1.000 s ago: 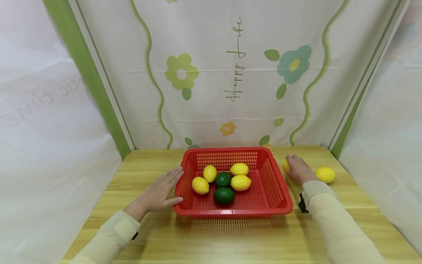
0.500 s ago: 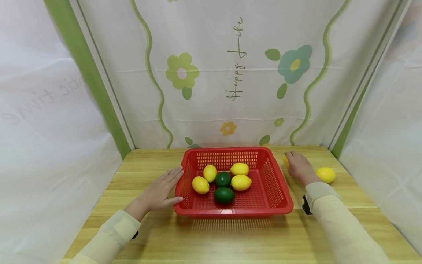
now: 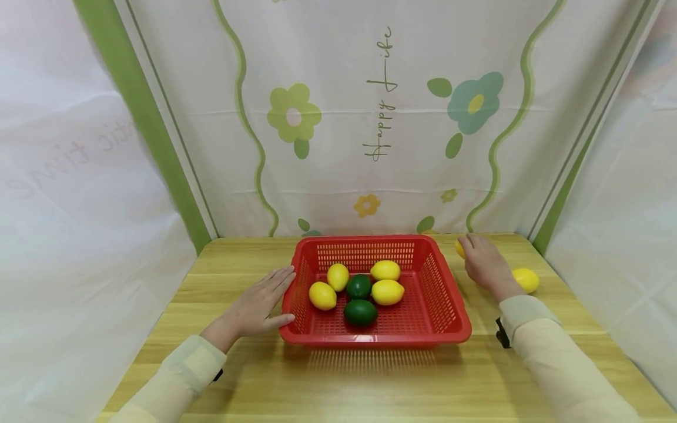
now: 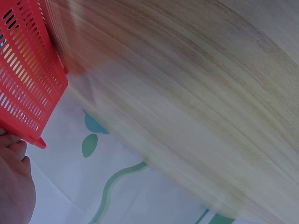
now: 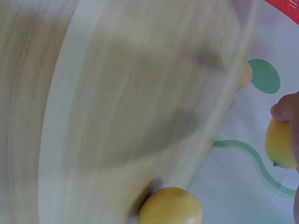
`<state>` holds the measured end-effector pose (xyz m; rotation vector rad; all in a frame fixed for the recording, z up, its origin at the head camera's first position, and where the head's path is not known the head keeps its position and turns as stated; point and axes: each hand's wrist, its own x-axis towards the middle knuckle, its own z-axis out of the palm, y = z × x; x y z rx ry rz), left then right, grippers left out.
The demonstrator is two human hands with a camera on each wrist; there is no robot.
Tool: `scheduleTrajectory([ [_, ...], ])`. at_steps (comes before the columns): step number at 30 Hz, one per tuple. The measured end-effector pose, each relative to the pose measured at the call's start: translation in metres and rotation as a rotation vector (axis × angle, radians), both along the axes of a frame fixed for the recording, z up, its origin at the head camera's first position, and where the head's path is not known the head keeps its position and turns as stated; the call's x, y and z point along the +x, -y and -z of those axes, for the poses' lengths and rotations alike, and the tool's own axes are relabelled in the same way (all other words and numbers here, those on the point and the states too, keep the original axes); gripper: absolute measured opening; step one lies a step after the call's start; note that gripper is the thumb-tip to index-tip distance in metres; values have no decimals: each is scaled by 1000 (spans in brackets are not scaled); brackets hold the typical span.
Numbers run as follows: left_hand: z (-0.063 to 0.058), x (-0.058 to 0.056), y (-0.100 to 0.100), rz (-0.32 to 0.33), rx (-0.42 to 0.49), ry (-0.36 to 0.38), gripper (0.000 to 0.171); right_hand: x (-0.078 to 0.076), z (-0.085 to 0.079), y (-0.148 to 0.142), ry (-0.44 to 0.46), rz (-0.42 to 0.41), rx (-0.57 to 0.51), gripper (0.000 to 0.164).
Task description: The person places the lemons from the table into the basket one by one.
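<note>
My left hand (image 3: 258, 304) rests on the left rim of a red plastic basket (image 3: 375, 339), fingers straight and thumb spread. In the left wrist view, its fingertips (image 4: 14, 144) touch the rim. Beyond the basket's right side, my right hand (image 3: 488, 262) grips a lemon (image 3: 460, 249), mostly hidden behind the fingers. The right wrist view shows part of this lemon (image 5: 279, 143) against the curtain. Another lemon (image 3: 526, 280) lies on the table beside my right wrist. Inside the basket are several lemons (image 3: 388, 292) and two dark green, egg-shaped fruits (image 3: 361, 312).
The wooden table (image 3: 296, 388) extends in front of the basket and to both sides. A white flowered curtain (image 3: 328, 176) hangs along its back edge, with more white sheeting (image 3: 95, 235) on the left and right.
My right hand has moved away from me and slightly right, carrying the lemon along. The left hand stays on the rim, and the fruit in the basket has not shifted.
</note>
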<state>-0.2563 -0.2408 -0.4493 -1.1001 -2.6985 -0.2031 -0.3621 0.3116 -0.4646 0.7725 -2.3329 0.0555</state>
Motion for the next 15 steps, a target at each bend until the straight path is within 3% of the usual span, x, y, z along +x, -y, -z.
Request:
scheduleTrajectory([
  [10,0,0,0,4,-2,-2,84,-1,-10,3,-243,-136,43,35],
  [15,-1,0,0,3,0,0,83,2,-16,6,-318,-153,84,45],
])
